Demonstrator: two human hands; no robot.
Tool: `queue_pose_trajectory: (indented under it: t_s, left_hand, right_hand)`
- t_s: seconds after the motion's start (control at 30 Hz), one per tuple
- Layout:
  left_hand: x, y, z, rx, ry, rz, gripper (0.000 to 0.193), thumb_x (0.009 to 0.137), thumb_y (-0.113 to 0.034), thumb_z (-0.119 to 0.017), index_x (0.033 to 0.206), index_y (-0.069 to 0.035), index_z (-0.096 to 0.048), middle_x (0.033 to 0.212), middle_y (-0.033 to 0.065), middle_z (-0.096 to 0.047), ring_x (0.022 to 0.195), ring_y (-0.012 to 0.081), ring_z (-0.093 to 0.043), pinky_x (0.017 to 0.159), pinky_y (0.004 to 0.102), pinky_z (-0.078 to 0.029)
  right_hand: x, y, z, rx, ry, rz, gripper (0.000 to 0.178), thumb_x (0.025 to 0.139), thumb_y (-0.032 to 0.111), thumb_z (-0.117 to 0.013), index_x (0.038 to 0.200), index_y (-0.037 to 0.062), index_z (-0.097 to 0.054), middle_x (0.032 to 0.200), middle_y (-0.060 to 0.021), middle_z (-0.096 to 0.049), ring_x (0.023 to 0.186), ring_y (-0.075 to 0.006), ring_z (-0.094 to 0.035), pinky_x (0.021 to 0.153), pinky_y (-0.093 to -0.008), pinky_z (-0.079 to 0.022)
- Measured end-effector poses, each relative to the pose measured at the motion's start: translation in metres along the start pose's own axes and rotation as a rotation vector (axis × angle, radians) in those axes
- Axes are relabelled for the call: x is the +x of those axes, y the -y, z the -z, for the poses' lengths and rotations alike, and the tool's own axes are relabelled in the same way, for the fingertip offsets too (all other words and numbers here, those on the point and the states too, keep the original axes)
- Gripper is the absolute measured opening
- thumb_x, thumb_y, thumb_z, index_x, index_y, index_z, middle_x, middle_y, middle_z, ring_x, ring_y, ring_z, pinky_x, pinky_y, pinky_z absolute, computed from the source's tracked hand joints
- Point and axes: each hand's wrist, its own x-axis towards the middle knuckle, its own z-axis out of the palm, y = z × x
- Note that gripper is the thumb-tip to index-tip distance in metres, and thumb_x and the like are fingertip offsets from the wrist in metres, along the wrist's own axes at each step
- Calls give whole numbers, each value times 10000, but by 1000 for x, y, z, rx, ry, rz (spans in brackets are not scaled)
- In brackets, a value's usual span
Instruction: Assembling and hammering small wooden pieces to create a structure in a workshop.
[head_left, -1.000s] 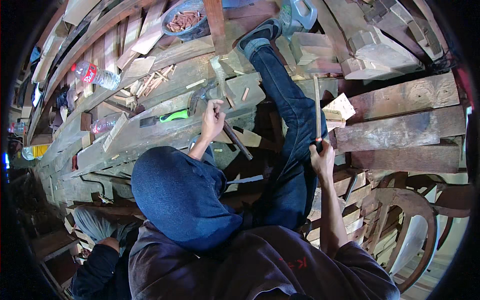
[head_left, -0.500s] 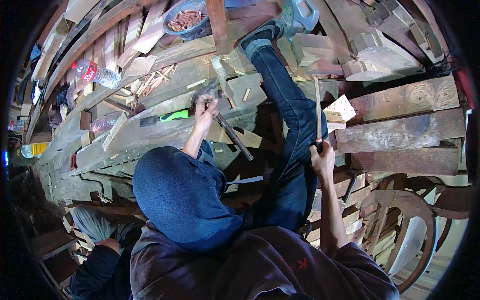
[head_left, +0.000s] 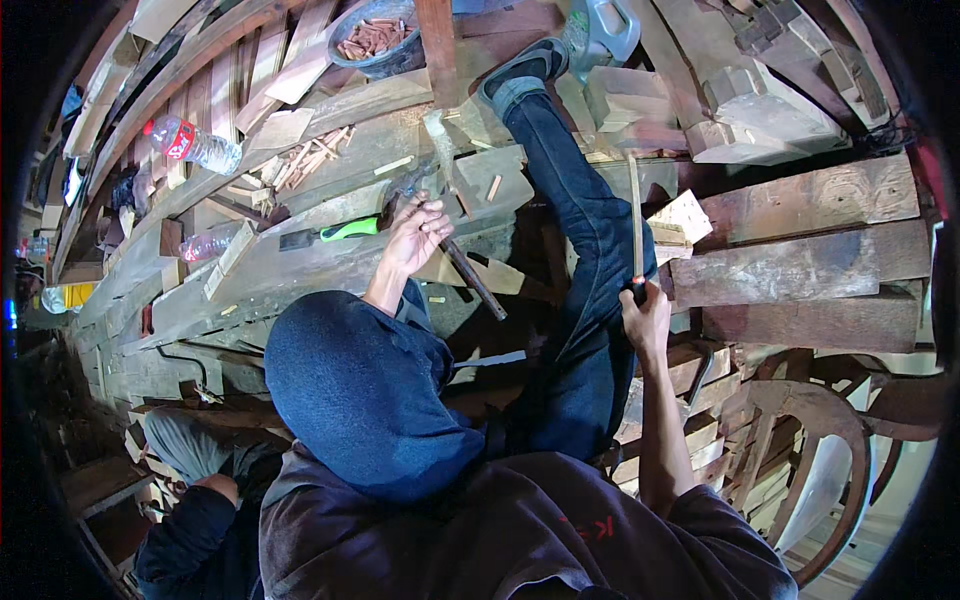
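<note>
My left hand (head_left: 416,238) is closed, fingers curled, over the upper part of a hammer (head_left: 472,280). The hammer's dark head shows just beyond my knuckles, and its dark handle slants down to the right. My fingers hide the grip itself. In my right hand (head_left: 648,312), beside my knee, is the black and orange handle of a long, narrow tool (head_left: 636,215). Its thin blade points straight away from me along my jeans leg; its exact kind does not show. Left of the hammer lies a flat-bladed tool with a bright green handle (head_left: 350,231).
Wood pegs (head_left: 312,160) lie loose on the planks, with more in a bucket (head_left: 395,62) at the far side. A plastic bottle (head_left: 195,146) lies at left. Thick timbers (head_left: 800,265) stack at right. Another person's sleeve (head_left: 190,540) shows at lower left.
My left hand has shifted slightly toward me and turned, with its curled fingers showing more. The hammer has barely moved. My right hand and its tool stay in place.
</note>
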Motion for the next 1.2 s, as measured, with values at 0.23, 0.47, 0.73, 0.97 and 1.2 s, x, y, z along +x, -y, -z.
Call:
queue_pose_trajectory:
  t_s: [0.23,0.47,0.73,0.97,1.2]
  left_hand:
    - [-1,1,-5,-45,29,36,250,937,-8,-529,1148,-143,-528,878,-31,-444,663,72,-414,734,286,-415]
    - [-1,5,-7,349,-113,54,282,886,47,-529,1108,-125,-501,851,-11,-478,664,86,-433,682,269,-414]
    - [7,23,-12,1941,-360,-205,236,759,-203,-764,881,-47,-635,692,103,-650,625,223,-653,595,350,-517]
    - [16,28,-21,2328,-285,-458,388,751,-417,-763,723,-42,-666,680,129,-655,602,305,-649,585,410,-524]
    - [30,31,-28,2451,-318,-91,337,776,-412,-697,723,-79,-697,678,126,-665,691,292,-659,837,443,-395]
  right_hand:
    - [0,4,2,-1,8,2,278,770,196,-664,823,-68,-593,650,-239,-575,601,-373,-614,579,-423,-460]
    - [-1,7,3,5,27,-28,278,771,199,-660,820,-67,-597,654,-239,-577,594,-365,-609,577,-419,-457]
    - [2,-1,0,12,1,-6,282,776,208,-660,810,-63,-591,646,-243,-571,594,-384,-602,569,-428,-451]
    - [0,4,1,39,-16,16,266,773,191,-670,818,-58,-587,659,-247,-574,602,-393,-604,574,-424,-460]
    - [3,-6,-1,-21,18,37,272,775,195,-674,815,-57,-578,667,-234,-578,614,-381,-605,594,-422,-462]
